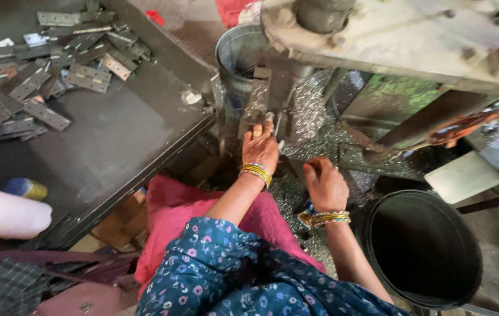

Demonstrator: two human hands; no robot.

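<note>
Head view: left hand (259,146) presses a metal piece (255,111) at the drill, fingers closed on it; right hand (325,186) curls loosely over shavings (311,117), grip unclear; hinges (50,70) far left, bucket (422,248) near right

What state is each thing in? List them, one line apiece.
left hand: raised to the machine, fingers on a small metal piece, grip unclear.
right hand: lower, fingers curled, contents not visible.
machine: littered with metal shavings.
hinges: flat, heaped loosely on the dark table.
black bucket: upright, open, inside too dark to tell.
metal can: upright, open.
</note>
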